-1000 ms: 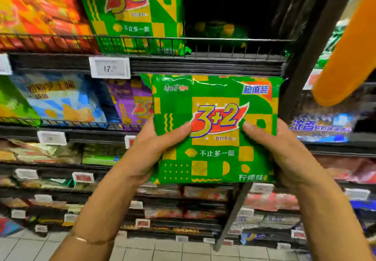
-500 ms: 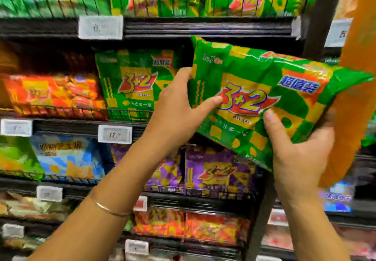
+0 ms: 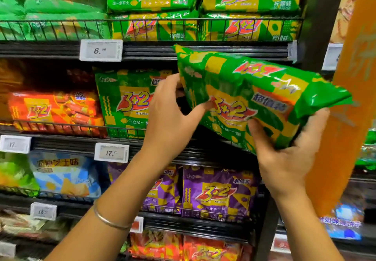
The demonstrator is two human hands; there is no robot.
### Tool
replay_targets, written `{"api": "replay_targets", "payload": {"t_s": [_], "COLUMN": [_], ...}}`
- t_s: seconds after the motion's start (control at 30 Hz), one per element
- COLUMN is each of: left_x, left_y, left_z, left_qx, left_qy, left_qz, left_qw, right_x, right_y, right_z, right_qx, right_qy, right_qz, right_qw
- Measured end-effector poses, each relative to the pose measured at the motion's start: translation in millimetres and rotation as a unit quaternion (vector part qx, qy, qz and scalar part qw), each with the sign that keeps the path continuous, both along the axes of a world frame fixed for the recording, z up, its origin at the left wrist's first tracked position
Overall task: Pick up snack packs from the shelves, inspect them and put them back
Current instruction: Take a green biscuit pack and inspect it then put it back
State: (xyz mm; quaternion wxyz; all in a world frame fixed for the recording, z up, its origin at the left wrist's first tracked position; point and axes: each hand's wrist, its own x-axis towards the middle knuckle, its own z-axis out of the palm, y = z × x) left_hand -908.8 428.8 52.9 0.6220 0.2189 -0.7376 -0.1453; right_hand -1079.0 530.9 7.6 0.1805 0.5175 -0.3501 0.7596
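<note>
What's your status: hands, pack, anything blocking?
Left hand and right hand both grip the large green-and-yellow foil snack pack. Pack tilted, off the shelf. Black wire shelf rail below it.

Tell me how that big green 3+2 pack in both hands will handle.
Likely floppy: the green pack sags and creases between the left hand and right hand. Probably slippery, given its glossy film. Seemingly light; thumbs and fingertips alone hold it tilted.

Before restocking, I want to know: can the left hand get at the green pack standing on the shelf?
Probably not: the left hand grips the held green pack, though the shelved green pack stands right behind it.
</note>
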Motion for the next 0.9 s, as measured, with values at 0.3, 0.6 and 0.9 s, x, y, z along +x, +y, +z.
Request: {"api": "replay_targets", "payload": {"t_s": [0.3,0.6,0.9], "left_x": [8.9,0.3,12.7], "left_y": [-9.7,-16.1,-39.8], "left_z": [-18.9,-22.2,-4.9], "left_qx": [0.015,-0.078,-0.149], "left_qy": [0.053,-0.033,-0.141], "left_qz": [0.110,0.209,0.310], "left_qw": [0.992,0.974,0.928], "right_x": [5.6,6.2,-15.3], "right_y": [-20.2,-38.3,-59.2], "right_z": [9.5,20.5,35.3], "right_qx": [0.092,0.270,0.366], "right_qy": [0.012,-0.101,-0.145], "right_qz": [-0.139,-0.062,-0.084], "right_qw": [0.986,0.956,0.915]}}
